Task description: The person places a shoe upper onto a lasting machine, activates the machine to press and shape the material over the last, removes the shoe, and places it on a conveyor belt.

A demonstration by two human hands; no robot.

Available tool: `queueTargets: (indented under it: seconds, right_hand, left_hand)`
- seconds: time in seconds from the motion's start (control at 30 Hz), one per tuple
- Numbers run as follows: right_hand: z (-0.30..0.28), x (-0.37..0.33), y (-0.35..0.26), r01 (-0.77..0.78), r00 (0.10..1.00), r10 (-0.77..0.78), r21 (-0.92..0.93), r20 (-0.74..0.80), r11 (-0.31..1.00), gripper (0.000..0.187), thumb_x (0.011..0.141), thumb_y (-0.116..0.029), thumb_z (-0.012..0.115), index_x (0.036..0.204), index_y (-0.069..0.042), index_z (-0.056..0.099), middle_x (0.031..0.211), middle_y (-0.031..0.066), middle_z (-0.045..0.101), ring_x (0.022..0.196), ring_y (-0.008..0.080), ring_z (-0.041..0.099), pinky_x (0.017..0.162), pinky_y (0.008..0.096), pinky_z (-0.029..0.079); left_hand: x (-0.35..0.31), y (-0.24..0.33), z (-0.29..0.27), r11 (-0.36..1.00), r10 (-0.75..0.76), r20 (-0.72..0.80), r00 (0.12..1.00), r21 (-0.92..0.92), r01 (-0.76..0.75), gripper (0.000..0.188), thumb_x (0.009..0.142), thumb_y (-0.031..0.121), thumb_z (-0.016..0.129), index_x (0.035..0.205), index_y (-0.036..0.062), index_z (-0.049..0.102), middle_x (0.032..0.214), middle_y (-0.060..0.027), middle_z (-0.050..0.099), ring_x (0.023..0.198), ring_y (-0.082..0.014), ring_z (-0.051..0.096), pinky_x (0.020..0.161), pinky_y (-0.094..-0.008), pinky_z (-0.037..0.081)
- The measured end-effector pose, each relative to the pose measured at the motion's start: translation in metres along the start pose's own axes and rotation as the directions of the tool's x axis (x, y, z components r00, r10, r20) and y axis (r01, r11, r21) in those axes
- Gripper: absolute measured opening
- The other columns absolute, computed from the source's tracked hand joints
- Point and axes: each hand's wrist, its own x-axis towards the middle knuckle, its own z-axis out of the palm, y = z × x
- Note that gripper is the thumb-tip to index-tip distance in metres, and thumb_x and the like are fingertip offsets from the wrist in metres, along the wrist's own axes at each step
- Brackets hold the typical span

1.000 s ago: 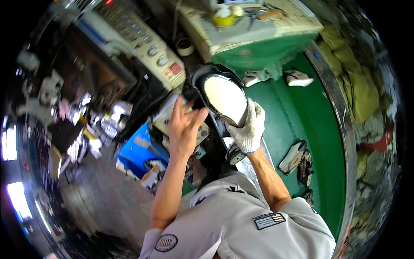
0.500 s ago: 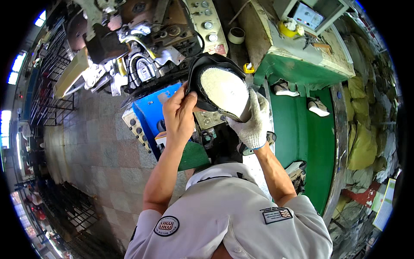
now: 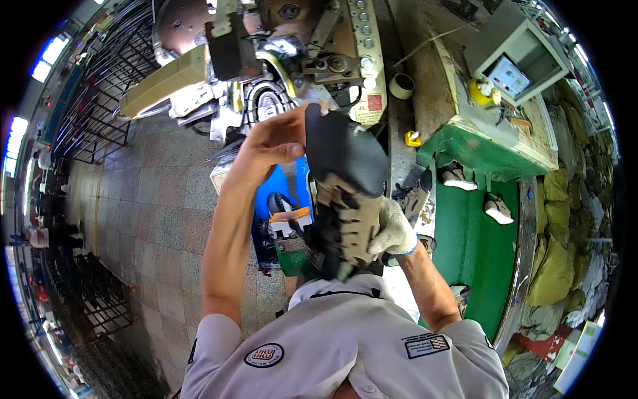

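A tan and black shoe upper (image 3: pixel 350 223) is in front of my chest, its lacing side facing up and its smooth black toe end pointing away from me. My bare left hand (image 3: pixel 276 143) grips the black material at the toe, thumb on the near side and fingertips partly hidden behind it. Wearing a white knit glove, my right hand (image 3: pixel 393 229) holds the shoe's right side near the lace loops. The underside of the shoe is turned out of sight.
Ahead stands a machine with metal clamps (image 3: pixel 269 106) and a button panel (image 3: pixel 367 60). Below it sits a blue bin (image 3: pixel 292 183). Several other shoes rest to the right, among them one shoe (image 3: pixel 497 208) on a green surface (image 3: pixel 468 246). Racks (image 3: pixel 100 120) line the left.
The shoe upper has been turned over from its pale underside to its laced top. My left hand has moved up along the toe; my right hand has come lower and nearer my body.
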Motion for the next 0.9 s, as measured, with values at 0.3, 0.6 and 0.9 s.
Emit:
queueTargets:
  seconds: [0.3, 0.6, 0.9]
  right_hand:
    - [-0.013, 0.068, 0.052, 0.041, 0.999, -0.038, 0.623, -0.019, 0.781, 0.056, 0.105, -0.04, 0.051, 0.143, 0.001, 0.048, 0.131, 0.0193, 0.063, 0.112, 0.0316, 0.068, 0.097, 0.048, 0.057]
    - [-0.086, 0.134, 0.132, 0.101, 0.984, -0.099, 0.008, -0.145, 0.995, 0.05, 0.11, -0.026, 0.035, 0.148, 0.004, 0.042, 0.145, 0.0192, 0.053, 0.13, 0.0291, 0.053, 0.115, 0.0384, 0.04]
    - [-0.053, 0.147, 0.078, -0.073, 0.99, -0.002, 0.533, 0.14, 0.843, 0.047, 0.106, -0.031, 0.042, 0.138, 0.001, 0.054, 0.118, 0.0152, 0.066, 0.097, 0.0243, 0.067, 0.087, 0.0398, 0.057]
  left_hand:
    - [-0.026, -0.006, -0.033, 0.903, -0.24, -0.526, 0.816, 0.189, 0.387, 0.016, 0.081, 0.011, 0.084, 0.083, -0.0017, 0.074, 0.075, -0.003, 0.069, 0.061, -0.0094, 0.062, 0.055, -0.0238, 0.051]
    - [-0.035, -0.047, -0.083, 0.909, -0.155, -0.732, 0.663, 0.156, 0.385, 0.016, 0.078, 0.017, 0.085, 0.08, 0.006, 0.072, 0.072, 0.0017, 0.065, 0.061, -0.0053, 0.057, 0.053, -0.021, 0.045]
    - [-0.051, -0.1, -0.12, 0.974, -0.225, -0.656, 0.721, -0.167, 0.152, 0.014, 0.08, 0.015, 0.079, 0.081, 0.0024, 0.072, 0.073, -0.0044, 0.068, 0.06, -0.0096, 0.058, 0.056, -0.0243, 0.049]
